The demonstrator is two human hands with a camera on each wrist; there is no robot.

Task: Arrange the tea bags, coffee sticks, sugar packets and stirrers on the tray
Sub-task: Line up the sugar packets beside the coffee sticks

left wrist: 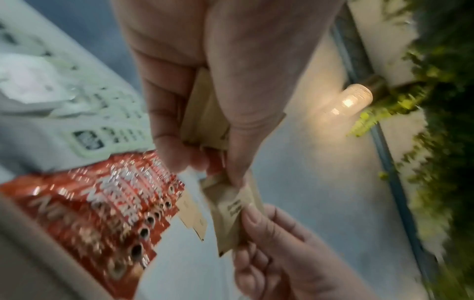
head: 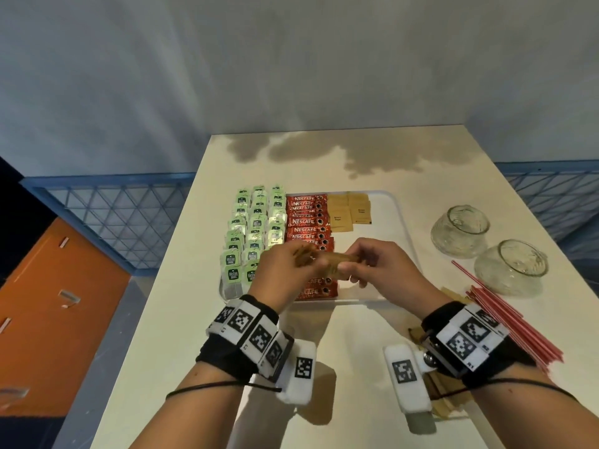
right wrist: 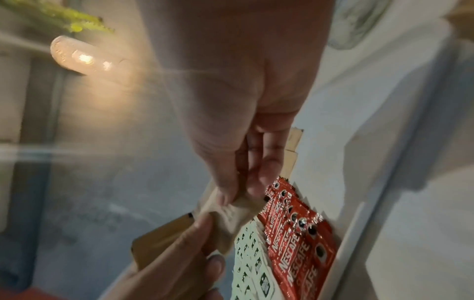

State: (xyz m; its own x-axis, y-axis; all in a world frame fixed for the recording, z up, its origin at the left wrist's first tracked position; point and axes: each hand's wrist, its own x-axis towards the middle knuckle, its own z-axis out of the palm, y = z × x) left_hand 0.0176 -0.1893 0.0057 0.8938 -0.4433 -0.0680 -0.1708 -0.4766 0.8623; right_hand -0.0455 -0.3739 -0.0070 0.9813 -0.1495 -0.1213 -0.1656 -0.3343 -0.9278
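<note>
sugar packets pinched between both grips, left hand and right hand, above tray

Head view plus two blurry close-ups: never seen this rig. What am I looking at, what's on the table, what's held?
No robot here: a person wears one camera on the head and one on each wrist, on bands with black-and-white markers. The head view looks down at both hands; the close-ups look along each hand at its fingers.

On the white table lies a clear plastic tray. It holds rows of green tea bags, a column of red Nescafe coffee sticks and a few brown paper sugar packets. Beside the tray on the right lie a bundle of red stirrers and two empty glass jars.

The left hand holds a stack of brown packets; the right hand pinches one packet at the stack's end. Each grip is shut on paper.
</note>
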